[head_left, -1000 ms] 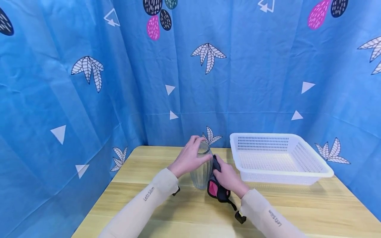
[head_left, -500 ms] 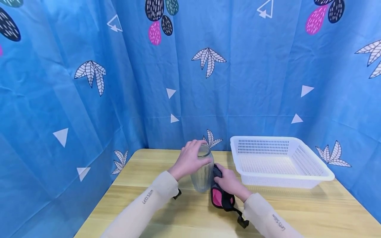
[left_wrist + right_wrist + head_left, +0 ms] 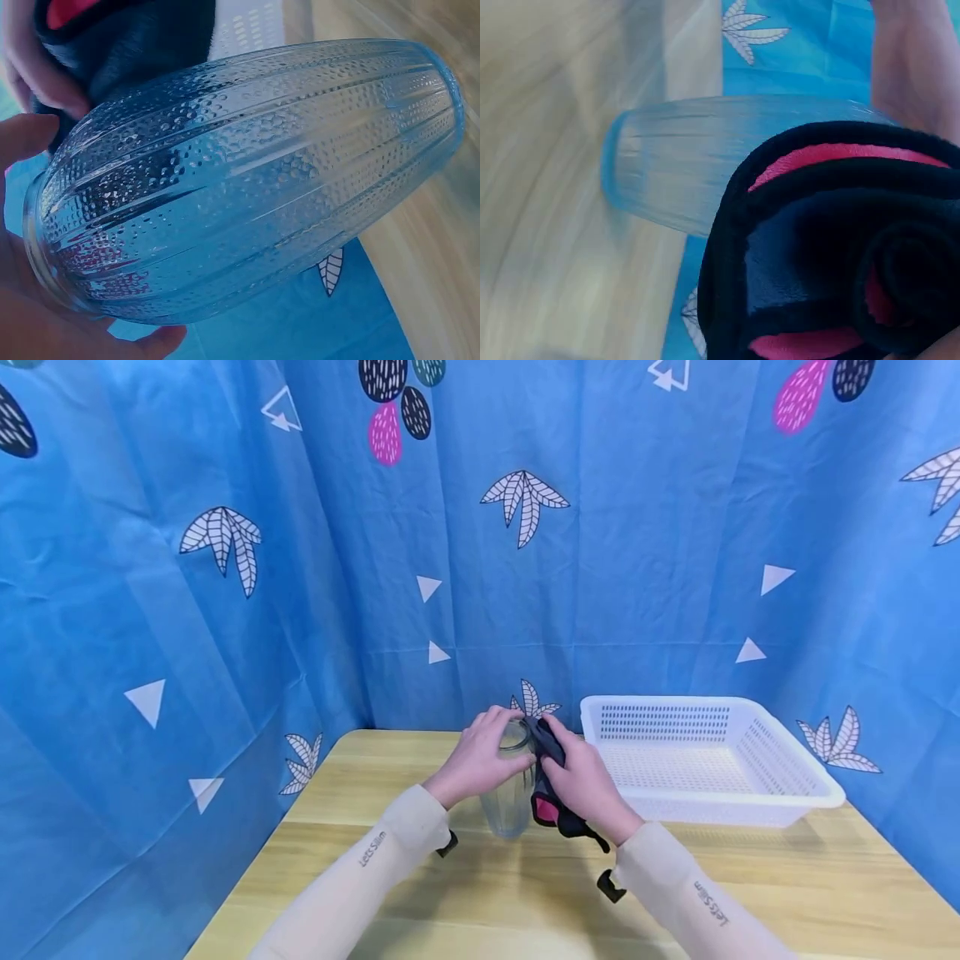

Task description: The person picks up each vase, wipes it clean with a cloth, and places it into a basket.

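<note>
A clear ribbed glass vase (image 3: 506, 806) with a dimpled surface stands upright on the table. My left hand (image 3: 480, 756) grips it by the neck, fingers and thumb curled around the rim. Close on its right side, my right hand (image 3: 591, 783) holds a folded black fabric piece (image 3: 553, 802) with pink lining, black edging and a dangling strap end. The right wrist view shows the bound edges of this fabric piece (image 3: 802, 247) covering the upper part of the vase (image 3: 675, 161). In the left wrist view, dark fabric (image 3: 142, 52) lies against the glass (image 3: 247, 180) near the rim.
A white perforated plastic basket (image 3: 720, 810) sits at the back right of the light wooden table (image 3: 480, 910). Blue patterned curtains (image 3: 637, 568) hang behind the table and along both sides.
The right hand with the black fabric piece first slid down beside the vase, then rose to near the rim. The left hand keeps its grip and the vase stays in place.
</note>
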`<state>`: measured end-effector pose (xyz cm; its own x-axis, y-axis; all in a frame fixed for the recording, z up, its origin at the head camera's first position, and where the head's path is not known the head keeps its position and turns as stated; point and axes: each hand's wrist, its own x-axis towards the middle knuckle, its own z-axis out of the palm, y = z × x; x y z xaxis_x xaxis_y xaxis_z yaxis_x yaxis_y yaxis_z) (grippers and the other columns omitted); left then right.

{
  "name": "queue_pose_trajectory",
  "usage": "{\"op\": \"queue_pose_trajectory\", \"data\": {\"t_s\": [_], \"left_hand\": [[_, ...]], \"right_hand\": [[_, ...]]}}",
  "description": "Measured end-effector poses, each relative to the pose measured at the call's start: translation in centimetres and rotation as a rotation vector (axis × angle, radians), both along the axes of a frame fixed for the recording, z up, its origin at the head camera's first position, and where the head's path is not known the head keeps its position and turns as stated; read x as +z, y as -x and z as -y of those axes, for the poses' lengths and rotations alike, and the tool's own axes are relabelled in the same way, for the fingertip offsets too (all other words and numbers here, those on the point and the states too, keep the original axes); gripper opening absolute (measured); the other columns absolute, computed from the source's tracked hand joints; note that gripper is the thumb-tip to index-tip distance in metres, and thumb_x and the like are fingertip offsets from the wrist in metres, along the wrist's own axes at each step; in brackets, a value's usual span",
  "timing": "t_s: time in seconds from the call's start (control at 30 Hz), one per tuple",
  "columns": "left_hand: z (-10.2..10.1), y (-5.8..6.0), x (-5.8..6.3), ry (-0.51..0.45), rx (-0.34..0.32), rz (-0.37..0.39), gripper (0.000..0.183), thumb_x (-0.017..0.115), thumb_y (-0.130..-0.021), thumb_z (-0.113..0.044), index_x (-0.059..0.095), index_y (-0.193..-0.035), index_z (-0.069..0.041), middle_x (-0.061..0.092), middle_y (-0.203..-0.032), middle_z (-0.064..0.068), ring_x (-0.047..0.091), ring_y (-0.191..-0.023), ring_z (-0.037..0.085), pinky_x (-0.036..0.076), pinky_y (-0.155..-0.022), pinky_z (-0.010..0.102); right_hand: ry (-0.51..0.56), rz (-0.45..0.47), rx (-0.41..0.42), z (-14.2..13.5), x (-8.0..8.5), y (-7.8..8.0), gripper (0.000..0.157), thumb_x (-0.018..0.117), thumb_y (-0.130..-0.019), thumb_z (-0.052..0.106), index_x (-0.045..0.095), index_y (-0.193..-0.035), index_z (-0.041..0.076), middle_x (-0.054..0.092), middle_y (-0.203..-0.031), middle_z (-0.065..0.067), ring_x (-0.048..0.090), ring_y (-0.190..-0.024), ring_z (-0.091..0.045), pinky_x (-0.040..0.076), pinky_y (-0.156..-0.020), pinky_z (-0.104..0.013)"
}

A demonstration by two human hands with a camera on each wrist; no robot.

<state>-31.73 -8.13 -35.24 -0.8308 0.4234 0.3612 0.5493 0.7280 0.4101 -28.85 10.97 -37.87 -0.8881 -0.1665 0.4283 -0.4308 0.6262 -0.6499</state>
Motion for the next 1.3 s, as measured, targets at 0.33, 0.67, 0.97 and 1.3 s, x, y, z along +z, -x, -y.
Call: {"op": "queue_pose_trajectory", "data": {"t_s": [0.33, 0.67, 0.97, 1.3], "left_hand": [[-0.2, 0.3, -0.2, 0.006, -0.001, -0.042, 0.067, 0.071, -0.090, -0.047, 0.048, -0.146, -0.017, 0.051, -0.142, 0.000, 0.046, -0.134, 0.023, 0.039, -0.109, 0.050], [-0.4, -0.1, -0.9, 0.000, 0.007, -0.024, 0.067, 0.067, -0.090, -0.048, 0.047, -0.147, -0.019, 0.049, -0.135, 0.003, 0.041, -0.129, 0.025, 0.044, -0.105, 0.045], [-0.5, -0.1, -0.3, 0.000, 0.017, -0.019, 0.065, 0.076, -0.087, -0.044, 0.051, -0.144, -0.023, 0.053, -0.148, -0.004, 0.041, -0.135, 0.023, 0.038, -0.111, 0.049], [-0.1, 0.3, 0.1, -0.061, -0.023, 0.047, 0.071, 0.076, -0.081, -0.029, 0.048, -0.146, -0.022, 0.051, -0.147, -0.004, 0.037, -0.139, 0.024, 0.037, -0.112, 0.049]], "right_hand": [[-0.179, 0.161, -0.037, 0.8, -4.3, 0.6, 0.067, 0.060, -0.096, 0.009, 0.031, -0.156, 0.000, 0.061, -0.133, -0.029, 0.068, -0.088, -0.027, 0.055, -0.071, -0.041], [-0.190, 0.265, 0.040, 0.4, -7.1, 0.5, 0.065, 0.064, -0.091, 0.006, 0.039, -0.149, -0.009, 0.062, -0.130, -0.030, 0.067, -0.088, -0.026, 0.053, -0.078, -0.042], [-0.025, 0.257, 0.000, -0.3, -3.7, 0.1, 0.064, 0.063, -0.095, 0.011, 0.039, -0.154, 0.004, 0.067, -0.109, -0.024, 0.058, -0.060, -0.015, 0.049, -0.053, -0.030], [0.018, 0.008, -0.014, -0.1, 0.9, 0.0, 0.064, 0.061, -0.097, 0.012, 0.038, -0.157, 0.017, 0.056, -0.142, -0.023, 0.066, -0.100, -0.030, 0.053, -0.077, -0.042]]}}
